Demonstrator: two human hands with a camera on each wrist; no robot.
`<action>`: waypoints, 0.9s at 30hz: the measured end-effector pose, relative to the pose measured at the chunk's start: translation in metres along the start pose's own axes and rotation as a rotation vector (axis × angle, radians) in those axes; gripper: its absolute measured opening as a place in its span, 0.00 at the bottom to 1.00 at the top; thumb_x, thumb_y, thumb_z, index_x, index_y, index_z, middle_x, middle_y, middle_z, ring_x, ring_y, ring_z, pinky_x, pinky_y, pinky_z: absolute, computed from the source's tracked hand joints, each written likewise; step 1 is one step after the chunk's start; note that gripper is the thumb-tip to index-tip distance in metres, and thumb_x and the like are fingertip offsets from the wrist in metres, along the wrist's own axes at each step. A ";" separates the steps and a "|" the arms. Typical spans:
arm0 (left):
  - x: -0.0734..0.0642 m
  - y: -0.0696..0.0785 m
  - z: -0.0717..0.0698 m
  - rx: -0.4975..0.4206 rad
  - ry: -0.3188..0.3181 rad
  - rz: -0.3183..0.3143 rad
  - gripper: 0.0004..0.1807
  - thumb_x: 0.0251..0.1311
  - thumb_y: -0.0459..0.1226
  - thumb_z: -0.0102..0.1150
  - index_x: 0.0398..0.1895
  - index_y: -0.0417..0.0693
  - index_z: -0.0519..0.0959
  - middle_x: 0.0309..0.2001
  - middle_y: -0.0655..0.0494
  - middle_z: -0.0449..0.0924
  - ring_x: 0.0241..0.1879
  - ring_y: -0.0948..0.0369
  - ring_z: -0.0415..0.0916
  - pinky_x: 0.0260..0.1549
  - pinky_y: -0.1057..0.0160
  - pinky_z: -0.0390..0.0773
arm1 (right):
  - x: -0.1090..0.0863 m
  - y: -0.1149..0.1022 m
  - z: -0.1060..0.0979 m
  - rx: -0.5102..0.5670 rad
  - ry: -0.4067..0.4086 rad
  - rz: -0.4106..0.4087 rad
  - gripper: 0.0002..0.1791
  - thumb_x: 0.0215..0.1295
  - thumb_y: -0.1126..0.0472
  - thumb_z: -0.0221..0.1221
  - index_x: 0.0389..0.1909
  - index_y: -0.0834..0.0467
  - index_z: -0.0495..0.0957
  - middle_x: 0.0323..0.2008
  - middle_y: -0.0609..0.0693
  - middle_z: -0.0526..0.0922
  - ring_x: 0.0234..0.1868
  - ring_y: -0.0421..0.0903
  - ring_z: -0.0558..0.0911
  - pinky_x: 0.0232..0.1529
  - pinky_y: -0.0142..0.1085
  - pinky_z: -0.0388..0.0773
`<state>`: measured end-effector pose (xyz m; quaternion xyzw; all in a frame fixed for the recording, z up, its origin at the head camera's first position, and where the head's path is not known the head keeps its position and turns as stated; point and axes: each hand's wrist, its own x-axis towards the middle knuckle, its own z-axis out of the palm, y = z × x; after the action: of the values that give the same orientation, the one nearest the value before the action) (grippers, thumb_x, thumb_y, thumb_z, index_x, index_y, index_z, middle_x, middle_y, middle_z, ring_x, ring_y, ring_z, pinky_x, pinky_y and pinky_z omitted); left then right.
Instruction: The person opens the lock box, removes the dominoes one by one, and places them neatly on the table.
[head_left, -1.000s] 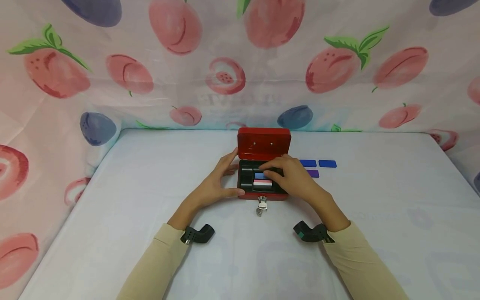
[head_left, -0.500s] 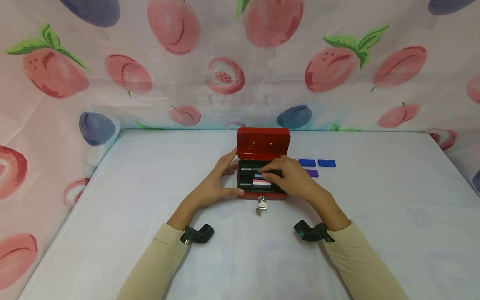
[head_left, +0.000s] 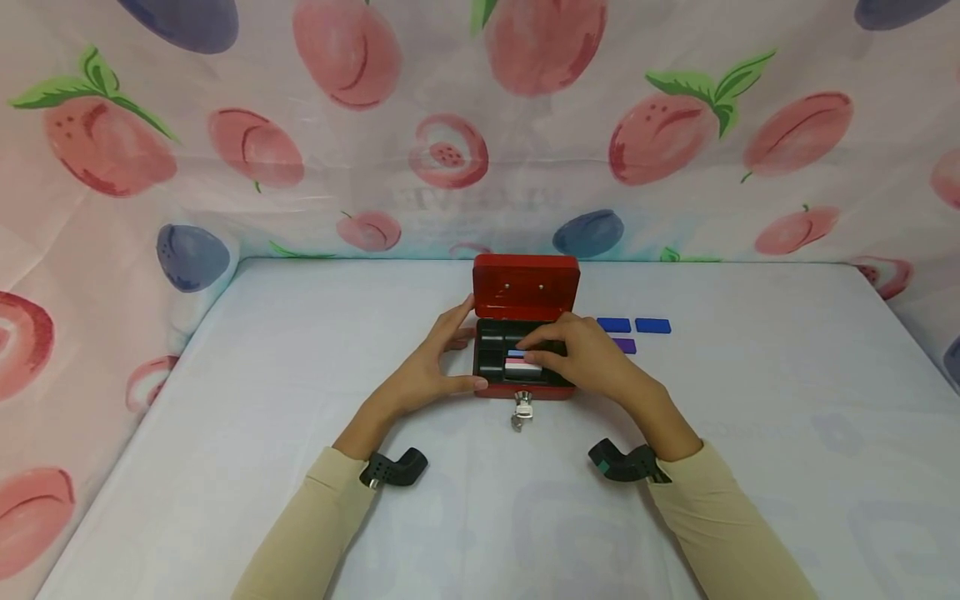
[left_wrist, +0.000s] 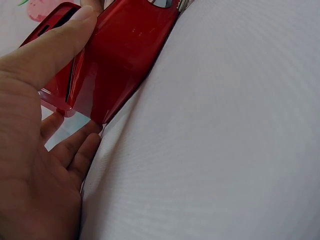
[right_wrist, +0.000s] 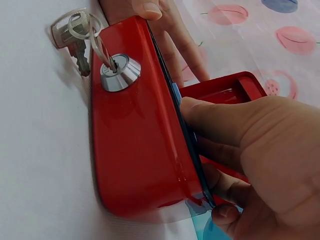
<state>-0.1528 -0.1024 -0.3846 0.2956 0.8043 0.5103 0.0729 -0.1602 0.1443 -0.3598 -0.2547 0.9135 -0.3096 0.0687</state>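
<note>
A red metal cash box [head_left: 487,392] stands with its lid [head_left: 527,285] raised and a black compartment tray [head_left: 491,358] inside. My left hand [head_left: 429,371] holds its left end, thumb on the front corner and fingers spread towards the back. My right hand [head_left: 581,354] reaches over the tray and pinches a thin blue rectangular piece [head_left: 515,353] between thumb and fingers. That piece stands on edge in the middle compartment, right behind a pink and white piece [head_left: 517,367]. In the right wrist view the thumb covers most of the blue piece [right_wrist: 176,91].
Two flat blue pieces [head_left: 653,326] and a purple one [head_left: 624,345] lie on the white table right of the box. Keys [head_left: 517,421] hang from the front lock [right_wrist: 119,72]. A fruit-print cloth [head_left: 375,167] rises behind the table.
The blue piece has tipped from showing its broad face to showing only its upper edge. My right thumb has shifted slightly forward with it, while my left hand stays on the box.
</note>
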 end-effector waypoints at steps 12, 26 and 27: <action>0.002 -0.024 0.003 0.010 0.010 -0.013 0.56 0.42 0.47 0.69 0.69 0.68 0.39 0.66 0.69 0.43 0.59 0.61 0.58 0.56 0.59 0.61 | -0.001 -0.001 0.000 0.022 0.047 -0.006 0.11 0.56 0.56 0.60 0.41 0.45 0.81 0.38 0.44 0.79 0.39 0.44 0.72 0.37 0.38 0.72; -0.002 0.009 0.000 -0.020 -0.002 0.005 0.54 0.44 0.34 0.67 0.70 0.52 0.40 0.66 0.48 0.44 0.59 0.49 0.58 0.56 0.49 0.59 | -0.009 -0.004 -0.012 0.065 0.097 -0.027 0.12 0.60 0.56 0.57 0.45 0.46 0.79 0.38 0.41 0.79 0.36 0.42 0.73 0.36 0.36 0.74; -0.002 0.010 0.000 -0.020 -0.005 0.003 0.54 0.44 0.34 0.67 0.70 0.51 0.40 0.66 0.48 0.44 0.59 0.49 0.58 0.56 0.49 0.59 | -0.011 -0.003 -0.014 0.070 0.101 -0.019 0.12 0.60 0.55 0.56 0.45 0.46 0.79 0.37 0.41 0.79 0.35 0.42 0.73 0.35 0.36 0.73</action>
<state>-0.1473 -0.1000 -0.3764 0.2973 0.7985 0.5178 0.0769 -0.1534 0.1550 -0.3469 -0.2450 0.9020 -0.3544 0.0283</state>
